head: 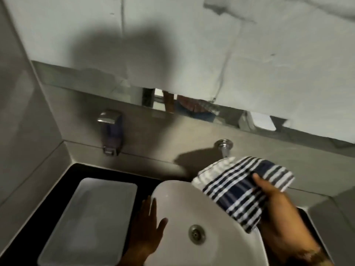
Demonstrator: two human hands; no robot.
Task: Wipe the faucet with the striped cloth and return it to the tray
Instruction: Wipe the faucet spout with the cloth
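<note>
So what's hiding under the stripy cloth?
The faucet pokes out at the top, but its spout is covered by the striped cloth. The right hand holds it.

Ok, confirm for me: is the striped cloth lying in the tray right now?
No, the right hand holds the striped cloth up by the faucet; the tray holds nothing.

A white oval ceramic basin [201,214] with metal drain [196,234] is seen; a chrome-topped wall soap dispenser [110,131] is mounted left.

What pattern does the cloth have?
Dark navy and white stripes crossing into a check, on the cloth in the right hand; head view.
</note>
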